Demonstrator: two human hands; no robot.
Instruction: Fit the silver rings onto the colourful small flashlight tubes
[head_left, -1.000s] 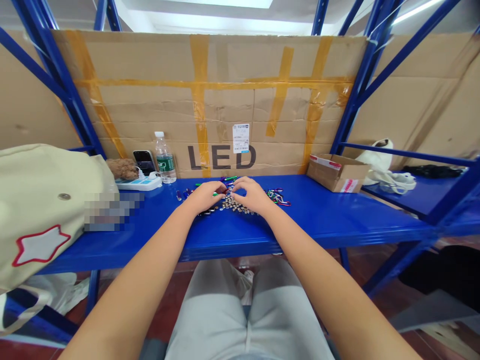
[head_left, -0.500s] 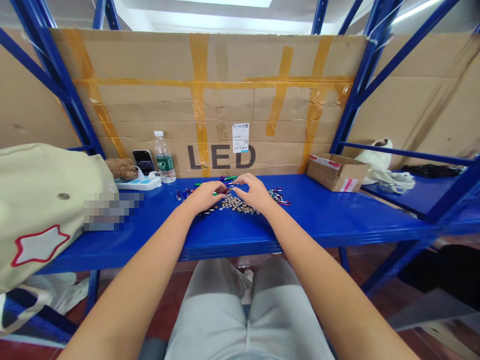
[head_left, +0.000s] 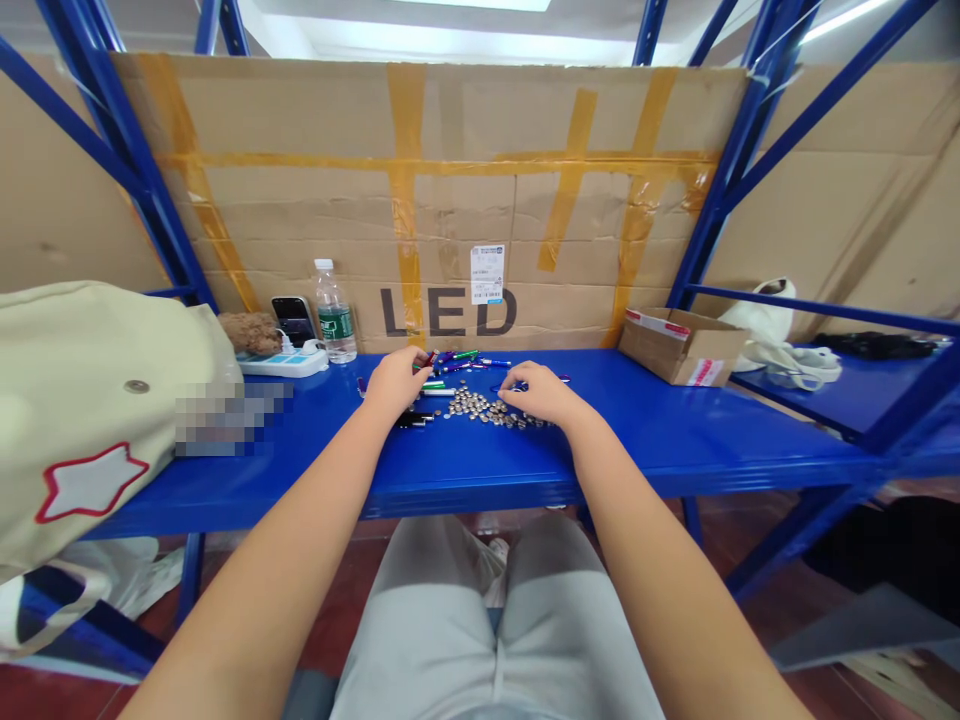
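Note:
My left hand (head_left: 399,384) is closed over the left side of a group of small coloured tubes, with a red tube (head_left: 430,360) at its fingertips. Green, white-ended tubes (head_left: 437,391) and black tubes (head_left: 415,419) lie beside and below that hand. At the right, my right hand (head_left: 541,392) hovers low with fingers bent, thumb and forefinger apart, over the edge of a spread of small round silvery pieces (head_left: 472,404). Blue tubes (head_left: 495,363) lie behind the pieces. The right palm hides whatever is under it.
The blue tabletop (head_left: 645,430) bears a water bottle (head_left: 334,318), a power strip (head_left: 289,364) and a phone (head_left: 292,320) at back left. A cream bag (head_left: 97,380) stands on the left, a cardboard box (head_left: 679,348) at back right. A cardboard wall (head_left: 300,220) closes the back.
My hands have come apart from their meeting point over the pieces. The left has moved a little up to the tubes with the red one; the right has moved right and down.

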